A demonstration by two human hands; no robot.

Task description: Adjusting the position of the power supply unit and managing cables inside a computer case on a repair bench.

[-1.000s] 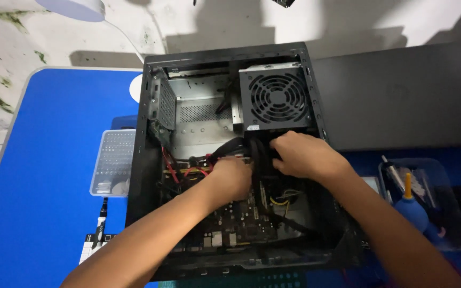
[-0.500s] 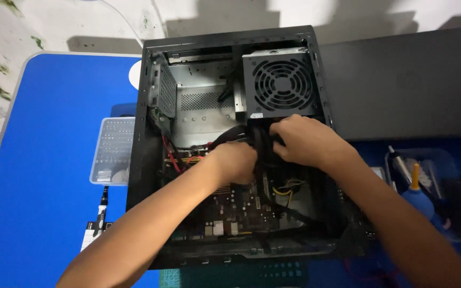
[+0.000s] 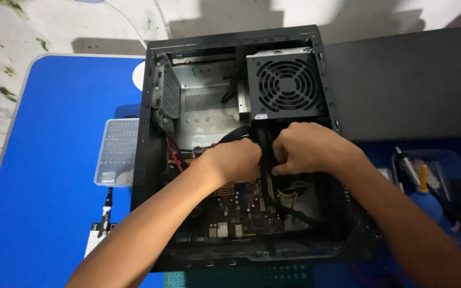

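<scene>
both hands sitting a bit lower in view than before, left hand (image 3: pixel 236 160) and right hand (image 3: pixel 308 146) are fisting tight around the black cable bundle (image 3: pixel 265 152) inside the open pc case (image 3: pixel 148 160), below the power supply fan (image 3: pixel 286 85), apparently working it loose.

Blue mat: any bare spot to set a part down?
Bare blue mat runs left of the clear screw tray and open case. Right is crowded by the tool bin. Both the left hand and right hand grip black cables.
</scene>
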